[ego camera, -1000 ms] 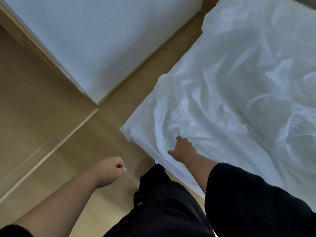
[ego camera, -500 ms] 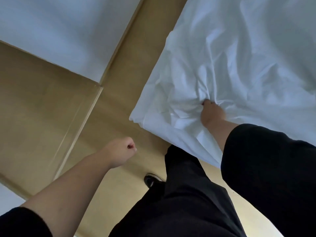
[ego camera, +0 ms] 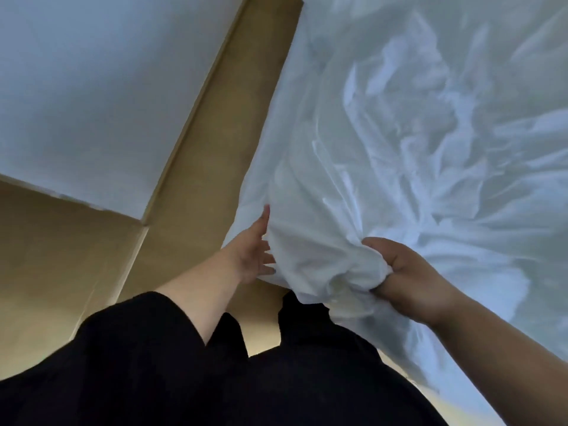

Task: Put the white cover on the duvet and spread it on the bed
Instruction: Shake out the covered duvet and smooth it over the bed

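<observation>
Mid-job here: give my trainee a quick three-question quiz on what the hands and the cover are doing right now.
1. True or false: the right hand grips a bunch of the white cover.
2. The left hand's fingers are: A) in a fist, B) straight, at the cover's edge, C) out of view.
3. What colour is the floor beside the cover?

Key: 1 true; 2 B; 3 tan.

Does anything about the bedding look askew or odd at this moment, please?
Yes: the white cover lies heavily crumpled, and its near corner is bunched in the right hand rather than flat. The left hand touches its edge with straight fingers.
</observation>
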The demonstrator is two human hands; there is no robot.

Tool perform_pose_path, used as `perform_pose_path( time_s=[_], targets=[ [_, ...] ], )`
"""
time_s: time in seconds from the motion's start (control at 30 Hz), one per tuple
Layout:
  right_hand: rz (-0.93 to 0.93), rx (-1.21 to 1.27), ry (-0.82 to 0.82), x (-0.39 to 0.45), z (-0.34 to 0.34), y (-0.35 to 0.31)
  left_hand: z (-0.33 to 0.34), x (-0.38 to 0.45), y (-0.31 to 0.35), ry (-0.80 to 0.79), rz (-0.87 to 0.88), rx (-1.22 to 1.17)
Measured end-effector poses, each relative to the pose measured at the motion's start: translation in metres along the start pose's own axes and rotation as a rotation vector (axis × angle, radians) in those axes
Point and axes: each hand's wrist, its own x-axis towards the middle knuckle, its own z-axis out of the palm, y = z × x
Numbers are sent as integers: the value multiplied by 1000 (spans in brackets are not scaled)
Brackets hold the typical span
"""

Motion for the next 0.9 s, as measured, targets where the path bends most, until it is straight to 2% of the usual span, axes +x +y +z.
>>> perform_pose_path(
  time_s=[0.07,0.13,0.17,0.23,0.3,0.33,0.43,0.5,0.6,0.67,0.77,0.83,0.9],
  targets=[
    [-36,39,109,-16,25,-17,4,-16,1,-257,-21,-163],
    [-6,-21,169,-23,50,-23,0,-45,7,-400,68,-361],
    [12,-73,213,-29,67,-28,-6,-68,16,-420,143,-338],
    [59,-232,229,-29,85,-27,-15,-98,38,-204,272,-123],
    [79,-414,182,-33,119,-39,-29,-143,56,93,506,206],
    [61,-473,140,-33,136,-49,-35,-166,64,177,612,307],
    [-21,-528,94,-32,178,-86,-57,-239,80,286,857,517],
    [-64,-510,96,-33,196,-107,-86,-278,81,353,940,609],
    [-64,-530,7,-26,221,-121,-145,-291,64,608,847,804],
    [-8,-622,-78,-7,240,-107,-187,-262,41,748,641,981],
    [198,-804,-218,22,252,-69,-226,-217,-2,774,298,1235],
    [283,-839,-230,26,244,-50,-225,-206,-14,756,299,1325],
    [289,-812,-168,25,232,-41,-209,-204,-10,686,409,1384]
  ],
)
